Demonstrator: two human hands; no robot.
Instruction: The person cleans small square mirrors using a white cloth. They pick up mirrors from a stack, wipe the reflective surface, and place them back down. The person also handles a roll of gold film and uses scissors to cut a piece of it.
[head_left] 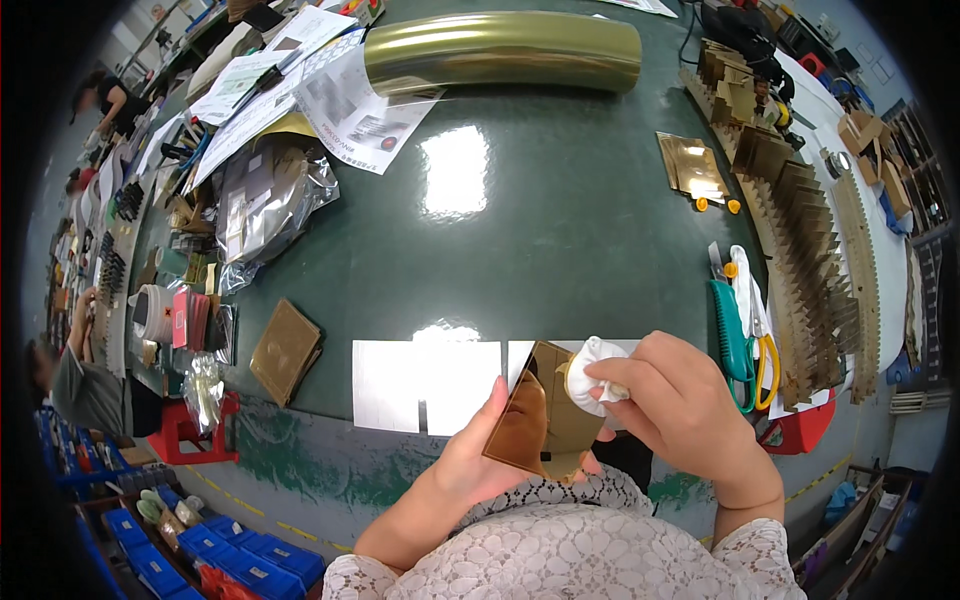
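leaning over the green table's (570, 230) near edge, the shiny bronze plate (520, 425) is resting in the left hand (475, 445), thumb gripping its left rim, fingers curling underneath. its long axis seems to be slanting up and rightward, away from the body. the right hand (685, 400) is pinching a white cloth (592, 365) by the plate's upper right, so the plate is lying leftward and below those fingertips. beyond, white sheets (385, 390) are lying flat.

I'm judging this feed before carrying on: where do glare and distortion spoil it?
Head view: bright glare on the table, a highlight streak along the roll; head view: reflections across the plate; head view: straight edges bow outward, corners fade to black.
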